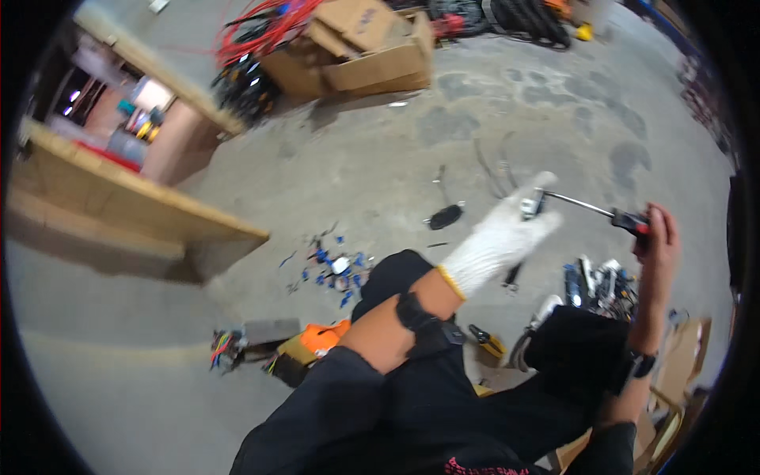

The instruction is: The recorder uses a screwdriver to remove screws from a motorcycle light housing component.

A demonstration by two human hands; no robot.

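My left hand [516,226], in a white knit glove with a yellow cuff edge, is closed on a small black-and-white part [533,206]. I cannot make out exactly what it is. In my bare right hand [659,235] is a screwdriver [582,202] with a black-and-red handle. Its metal shaft points left, and the tip meets or nearly meets the small part. On the floor beyond my left hand lies a black oval piece [446,216] with a thin cord. Thin dark wires [489,168] show just past the glove.
Blue and black scraps [336,265] lie scattered at the left. Yellow-and-black pliers [487,340] rest between my legs. A pile of small parts [602,286] sits below my right hand. Farther off are a cardboard box [380,67], red cable [265,28] and a wooden board [142,190].
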